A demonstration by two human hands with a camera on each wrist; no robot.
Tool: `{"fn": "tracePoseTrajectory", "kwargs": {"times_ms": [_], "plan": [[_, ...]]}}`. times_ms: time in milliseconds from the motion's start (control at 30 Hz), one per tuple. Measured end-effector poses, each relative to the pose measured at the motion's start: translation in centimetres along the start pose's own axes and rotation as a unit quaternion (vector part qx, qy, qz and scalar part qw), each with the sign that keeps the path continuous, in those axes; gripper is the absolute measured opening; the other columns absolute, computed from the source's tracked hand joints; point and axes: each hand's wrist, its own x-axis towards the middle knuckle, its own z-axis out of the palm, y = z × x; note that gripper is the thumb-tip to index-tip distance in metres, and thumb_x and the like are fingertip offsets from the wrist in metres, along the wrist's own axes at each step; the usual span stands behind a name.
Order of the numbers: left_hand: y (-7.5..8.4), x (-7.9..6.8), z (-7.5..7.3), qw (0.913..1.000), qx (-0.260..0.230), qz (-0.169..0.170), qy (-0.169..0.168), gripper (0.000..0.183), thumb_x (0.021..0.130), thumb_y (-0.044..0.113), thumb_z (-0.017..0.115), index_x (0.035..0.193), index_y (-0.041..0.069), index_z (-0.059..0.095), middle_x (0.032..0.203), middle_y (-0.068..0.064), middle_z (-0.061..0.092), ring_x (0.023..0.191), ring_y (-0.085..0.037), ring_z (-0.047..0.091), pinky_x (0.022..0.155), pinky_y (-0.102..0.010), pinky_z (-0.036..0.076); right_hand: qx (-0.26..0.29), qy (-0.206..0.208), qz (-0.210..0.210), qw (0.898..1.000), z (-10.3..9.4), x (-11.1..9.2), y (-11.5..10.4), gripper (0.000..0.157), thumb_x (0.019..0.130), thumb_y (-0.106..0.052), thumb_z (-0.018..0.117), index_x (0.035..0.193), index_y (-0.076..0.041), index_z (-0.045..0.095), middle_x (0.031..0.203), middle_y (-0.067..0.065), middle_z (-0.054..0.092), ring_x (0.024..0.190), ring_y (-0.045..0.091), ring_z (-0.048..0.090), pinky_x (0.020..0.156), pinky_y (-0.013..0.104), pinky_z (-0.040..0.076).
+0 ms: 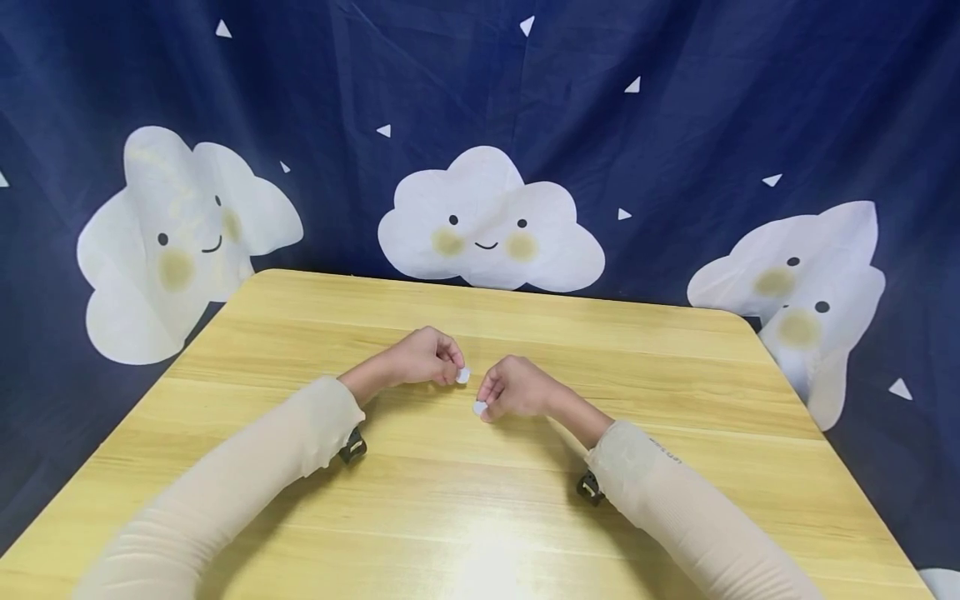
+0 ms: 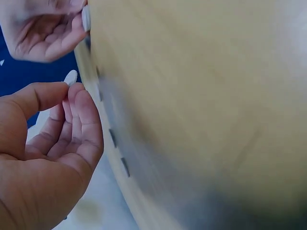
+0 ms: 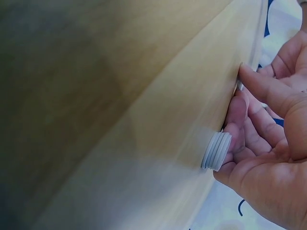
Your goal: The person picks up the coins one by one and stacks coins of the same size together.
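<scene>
Near the middle of the table my left hand (image 1: 429,357) pinches a small round white disc (image 1: 462,376) between thumb and fingertips. The left wrist view shows that disc (image 2: 71,77) tilted, its edge standing out past the fingertips. Just across from it, my right hand (image 1: 519,387) is curled, with white (image 1: 480,407) showing at its fingertips. Close up in the right wrist view, a short stack of thin white discs (image 3: 217,151) sits against the curled fingers of the right hand. The two hands are close together, low over the tabletop.
The light wooden table (image 1: 465,492) fills the lower view. Behind it hangs a dark blue curtain (image 1: 337,83) with white smiling clouds. Small dark cameras (image 1: 353,447) hang below the pale sleeves (image 1: 240,467). Several short dark marks (image 2: 112,138) lie along the table edge.
</scene>
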Motion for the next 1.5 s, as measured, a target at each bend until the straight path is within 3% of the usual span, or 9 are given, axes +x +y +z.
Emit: {"fn": "tracePoseTrajectory", "kwargs": {"times_ms": [367,633,833,1100,1500], "plan": [[-0.1,-1.0,1.6,0.9991,-0.001,0.007,-0.041,0.021,0.074,-0.009,0.062,0.092,-0.001,0.07,0.078,-0.007,0.068,0.066,-0.014,0.058,0.057,-0.026,0.047,-0.003,-0.002,-0.005,1.0,0.0,0.1,0.4,0.02,0.076,-0.004,0.089,0.089,-0.004,0.074,0.08,0.0,0.071,0.076,0.012,0.065,0.074,0.024,0.056],[0.1,-1.7,2.4,0.9973,-0.03,-0.002,-0.067,0.016,0.08,-0.009,0.065,0.094,-0.003,0.069,0.083,-0.011,0.069,0.073,-0.019,0.066,0.069,-0.031,0.059,-0.001,-0.004,-0.009,1.0,0.1,0.1,0.4,0.02,0.075,-0.003,0.088,0.089,-0.003,0.074,0.079,0.001,0.071,0.075,0.012,0.065,0.072,0.024,0.056],[0.5,-1.7,3.2,0.9964,-0.054,-0.036,-0.054,0.011,0.084,-0.008,0.069,0.094,-0.004,0.07,0.086,-0.013,0.071,0.078,-0.02,0.07,0.075,-0.033,0.062,-0.009,-0.003,-0.014,1.0,0.1,0.1,0.4,0.02,0.075,-0.003,0.088,0.089,-0.003,0.074,0.079,0.0,0.071,0.075,0.011,0.066,0.073,0.024,0.056],[1.5,-1.6,3.9,0.9953,-0.043,-0.085,-0.022,0.005,0.087,-0.008,0.069,0.092,-0.008,0.071,0.084,-0.014,0.073,0.075,-0.02,0.071,0.074,-0.033,0.062,-0.001,-0.008,-0.014,1.0,0.2,0.1,0.3,0.019,0.076,-0.002,0.088,0.089,-0.002,0.074,0.08,0.001,0.072,0.075,0.012,0.066,0.073,0.024,0.057],[2.1,-1.5,4.2,0.9958,-0.017,-0.089,-0.002,0.01,0.087,-0.008,0.072,0.082,-0.001,0.071,0.079,-0.012,0.072,0.072,-0.019,0.07,0.069,-0.031,0.061,0.002,-0.008,-0.013,1.0,-0.1,0.2,0.3,0.021,0.076,-0.003,0.088,0.091,-0.002,0.073,0.08,0.001,0.071,0.076,0.012,0.066,0.073,0.025,0.057]]}}
